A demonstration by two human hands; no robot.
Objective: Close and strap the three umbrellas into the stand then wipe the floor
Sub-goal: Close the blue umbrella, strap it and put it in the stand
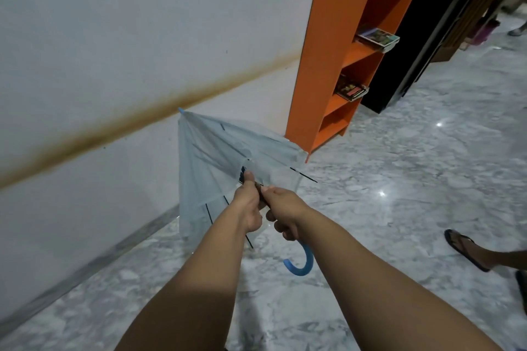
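Observation:
I hold a clear, pale blue umbrella (211,157) out in front of me, its blue tip pointing up toward the wall. The canopy is partly folded, with loose plastic panels and black rib ends sticking out. My left hand (248,205) grips the gathered canopy near the shaft. My right hand (285,212) is closed around the shaft just above the curved blue handle (302,262), which hangs below my fist. No umbrella stand or other umbrella is in view.
A white wall with a brown stain band runs along the left. An orange bookshelf (336,65) with books stands ahead against the wall, a black cabinet (422,34) beside it. The floor is grey marble (399,179). Another person's sandalled foot (467,249) is at the right.

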